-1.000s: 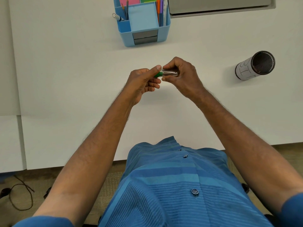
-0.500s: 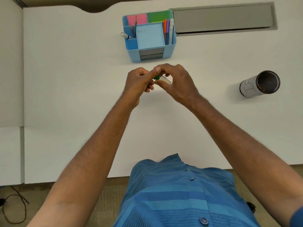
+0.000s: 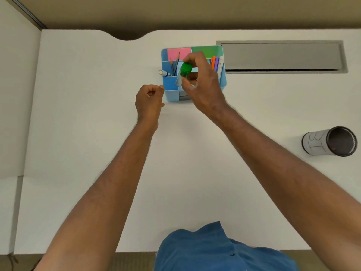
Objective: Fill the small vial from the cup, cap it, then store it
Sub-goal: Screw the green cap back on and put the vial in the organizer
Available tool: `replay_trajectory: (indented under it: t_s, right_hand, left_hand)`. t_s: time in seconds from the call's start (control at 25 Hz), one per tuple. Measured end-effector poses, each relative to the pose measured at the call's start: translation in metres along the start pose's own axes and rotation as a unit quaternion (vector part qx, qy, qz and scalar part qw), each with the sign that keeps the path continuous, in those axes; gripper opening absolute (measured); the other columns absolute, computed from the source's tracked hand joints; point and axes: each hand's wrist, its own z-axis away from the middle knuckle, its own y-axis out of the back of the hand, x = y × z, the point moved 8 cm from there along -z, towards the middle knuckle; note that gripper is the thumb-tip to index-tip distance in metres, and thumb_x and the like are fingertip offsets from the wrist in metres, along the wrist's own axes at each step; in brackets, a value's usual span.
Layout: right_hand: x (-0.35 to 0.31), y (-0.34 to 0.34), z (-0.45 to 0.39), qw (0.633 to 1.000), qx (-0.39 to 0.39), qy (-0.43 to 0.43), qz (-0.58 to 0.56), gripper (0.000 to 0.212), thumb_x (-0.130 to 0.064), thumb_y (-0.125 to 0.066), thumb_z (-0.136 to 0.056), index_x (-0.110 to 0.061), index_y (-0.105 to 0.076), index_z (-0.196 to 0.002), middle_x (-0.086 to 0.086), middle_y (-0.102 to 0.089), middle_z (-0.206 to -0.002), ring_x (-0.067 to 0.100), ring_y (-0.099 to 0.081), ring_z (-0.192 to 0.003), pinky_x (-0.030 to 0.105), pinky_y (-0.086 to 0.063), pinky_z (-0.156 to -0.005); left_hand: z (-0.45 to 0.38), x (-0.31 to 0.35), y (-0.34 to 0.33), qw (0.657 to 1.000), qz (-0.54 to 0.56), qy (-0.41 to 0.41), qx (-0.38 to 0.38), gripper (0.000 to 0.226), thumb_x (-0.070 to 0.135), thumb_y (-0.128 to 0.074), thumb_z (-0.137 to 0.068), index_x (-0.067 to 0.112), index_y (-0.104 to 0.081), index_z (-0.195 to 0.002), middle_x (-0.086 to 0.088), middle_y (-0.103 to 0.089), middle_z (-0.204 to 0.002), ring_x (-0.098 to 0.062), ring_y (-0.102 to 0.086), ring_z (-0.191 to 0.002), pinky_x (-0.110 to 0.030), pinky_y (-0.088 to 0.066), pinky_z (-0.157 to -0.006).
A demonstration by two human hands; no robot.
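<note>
My right hand (image 3: 203,85) holds the small clear vial (image 3: 182,76), its green cap on and pointing up, over the blue desk organiser (image 3: 166,90) at the far middle of the white table. The vial hangs above the organiser's left and middle compartments. My left hand (image 3: 149,99) is curled shut and holds nothing, just left of the organiser's front corner. The white cup (image 3: 330,141) with a dark inside stands apart at the right of the table.
The organiser holds pencils (image 3: 174,64), coloured pens (image 3: 214,63), pink and green sticky notes, and a white marker (image 3: 163,72) pokes out at its left. A grey cable slot (image 3: 281,56) lies in the table behind it. My blue shirt shows at the bottom edge.
My left hand let go of the vial and drew back to the left. My right hand carried the capped vial away from me, over the organiser, and turned it cap-up.
</note>
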Motion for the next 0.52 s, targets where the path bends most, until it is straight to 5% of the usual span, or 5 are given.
replay_trajectory:
  t_s: [0.16, 0.52]
  right_hand:
    - [0.012, -0.033, -0.016, 0.999, -0.036, -0.008, 0.02, 0.03, -0.002, -0.071, -0.092, 0.0, -0.054, -0.117, 0.013, -0.062, -0.116, 0.023, -0.065, -0.107, 0.031, -0.06, -0.093]
    - [0.028, -0.061, -0.014, 0.969, -0.106, 0.016, 0.224, 0.026, -0.026, -0.066, -0.092, -0.014, -0.063, -0.115, 0.003, -0.069, -0.108, 0.024, -0.055, -0.105, 0.041, -0.051, -0.082]
  left_hand:
    - [-0.02, 0.0, -0.011, 0.999, 0.032, 0.005, 0.012, 0.021, 0.021, -0.07, -0.098, 0.006, -0.066, -0.112, -0.009, -0.071, -0.109, -0.026, -0.071, -0.104, -0.033, -0.065, -0.083]
    - [-0.023, -0.015, -0.019, 0.99, 0.137, 0.032, -0.009, 0.02, 0.015, -0.067, -0.1, 0.009, -0.069, -0.119, -0.011, -0.072, -0.121, -0.023, -0.071, -0.11, -0.03, -0.066, -0.08]
